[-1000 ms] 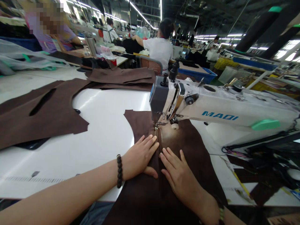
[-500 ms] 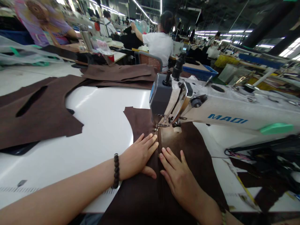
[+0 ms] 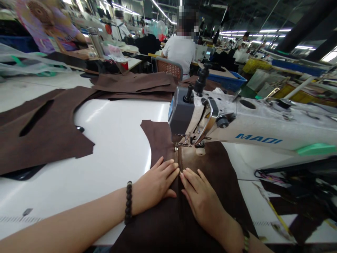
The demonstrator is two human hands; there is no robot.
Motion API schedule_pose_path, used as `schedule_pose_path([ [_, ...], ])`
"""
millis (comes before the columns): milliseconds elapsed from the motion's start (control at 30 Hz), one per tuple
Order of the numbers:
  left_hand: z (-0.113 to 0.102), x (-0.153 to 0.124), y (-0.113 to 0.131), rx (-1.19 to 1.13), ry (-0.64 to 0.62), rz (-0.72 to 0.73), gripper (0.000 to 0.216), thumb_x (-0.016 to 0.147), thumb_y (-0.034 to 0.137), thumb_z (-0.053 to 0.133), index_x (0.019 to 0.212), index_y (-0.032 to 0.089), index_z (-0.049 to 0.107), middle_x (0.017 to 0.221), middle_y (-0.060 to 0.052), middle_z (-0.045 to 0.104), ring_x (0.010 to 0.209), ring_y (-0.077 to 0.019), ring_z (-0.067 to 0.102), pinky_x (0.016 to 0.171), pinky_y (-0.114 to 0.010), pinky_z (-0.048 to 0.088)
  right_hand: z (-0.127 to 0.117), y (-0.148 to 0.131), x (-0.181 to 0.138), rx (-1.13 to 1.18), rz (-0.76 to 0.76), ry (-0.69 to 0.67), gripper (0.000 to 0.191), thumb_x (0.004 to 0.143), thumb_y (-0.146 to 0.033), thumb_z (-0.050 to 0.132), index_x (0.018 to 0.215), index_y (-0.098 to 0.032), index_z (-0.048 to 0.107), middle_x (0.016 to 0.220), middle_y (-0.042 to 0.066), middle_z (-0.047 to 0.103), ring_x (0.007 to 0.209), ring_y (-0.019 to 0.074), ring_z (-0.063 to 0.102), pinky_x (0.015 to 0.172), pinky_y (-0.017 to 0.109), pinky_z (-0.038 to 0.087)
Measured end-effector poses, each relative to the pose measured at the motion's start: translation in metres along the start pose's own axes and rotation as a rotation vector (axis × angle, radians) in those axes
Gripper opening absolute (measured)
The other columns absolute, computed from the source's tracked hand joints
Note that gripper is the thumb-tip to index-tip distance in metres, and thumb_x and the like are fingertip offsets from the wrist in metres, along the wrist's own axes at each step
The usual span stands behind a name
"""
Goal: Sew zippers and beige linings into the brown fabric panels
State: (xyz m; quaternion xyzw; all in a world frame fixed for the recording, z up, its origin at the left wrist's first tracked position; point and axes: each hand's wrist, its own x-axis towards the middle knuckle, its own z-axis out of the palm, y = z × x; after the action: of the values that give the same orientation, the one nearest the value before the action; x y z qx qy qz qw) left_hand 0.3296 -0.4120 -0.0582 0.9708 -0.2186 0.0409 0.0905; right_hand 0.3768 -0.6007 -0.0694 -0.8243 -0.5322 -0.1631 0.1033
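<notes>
A dark brown leather-like piece point(image 3: 218, 168) lies under the presser foot point(image 3: 177, 148) of the sewing machine point(image 3: 237, 119). Down its middle runs a zipper point(image 3: 180, 160), or a seam much like one. My left hand point(image 3: 158, 181) rests flat on the piece to the left of this line, fingers stretched toward the needle. On the other side, my right hand point(image 3: 201, 195) lies flat with its fingertips beside the line. Both hands press on the material just in front of the foot and grip nothing. The lower end of the piece drops out of view at the bottom.
Another brown cut panel point(image 3: 50, 130) with a slit lies on the white table point(image 3: 118, 140) at left. Stacked brown pieces point(image 3: 137, 84) lie behind. Dark scraps point(image 3: 286, 205) are at right. A co-worker point(image 3: 180, 51) sits ahead on a chair point(image 3: 170, 68).
My left hand has slid slightly back toward me, away from the presser foot. My right hand's fingers have come closer together. The co-worker's raised arm is now lowered.
</notes>
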Motion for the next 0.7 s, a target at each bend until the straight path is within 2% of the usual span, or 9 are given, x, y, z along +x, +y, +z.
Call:
schedule_pose_path([
  [100, 0.004, -0.015, 0.018, 0.027, 0.038, -0.021, 0.044, 0.084, 0.033, 0.057, 0.122, 0.012, 0.048, 0.125, -0.013, 0.051, 0.12, -0.028, 0.043, 0.101, -0.048, 0.034, 0.0, -0.003, -0.003, -0.021, -0.006, 0.007, 0.033, 0.089, -0.013, 0.037, 0.117, -0.01, 0.055, 0.119, 0.01, 0.056, 0.115, 0.0219, 0.048, 0.095, 0.041, 0.043],
  [267, 0.009, -0.027, 0.035, 0.053, 0.094, -0.025, 0.042, 0.083, 0.032, 0.057, 0.119, 0.01, 0.051, 0.122, -0.012, 0.055, 0.116, -0.0263, 0.048, 0.1, -0.043, 0.039, -0.001, -0.006, -0.003, -0.011, 0.041, -0.05, 0.033, 0.089, -0.016, 0.037, 0.117, -0.01, 0.055, 0.118, 0.011, 0.056, 0.114, 0.0225, 0.048, 0.093, 0.042, 0.044],
  [700, 0.013, -0.018, 0.019, 0.052, 0.076, 0.008, 0.041, 0.088, 0.035, 0.049, 0.12, 0.009, 0.05, 0.129, -0.013, 0.049, 0.122, -0.0264, 0.042, 0.102, -0.047, 0.035, 0.003, -0.001, 0.012, 0.089, 0.145, -0.077, 0.036, 0.089, -0.016, 0.034, 0.121, -0.008, 0.05, 0.111, 0.012, 0.055, 0.11, 0.0224, 0.047, 0.097, 0.045, 0.041],
])
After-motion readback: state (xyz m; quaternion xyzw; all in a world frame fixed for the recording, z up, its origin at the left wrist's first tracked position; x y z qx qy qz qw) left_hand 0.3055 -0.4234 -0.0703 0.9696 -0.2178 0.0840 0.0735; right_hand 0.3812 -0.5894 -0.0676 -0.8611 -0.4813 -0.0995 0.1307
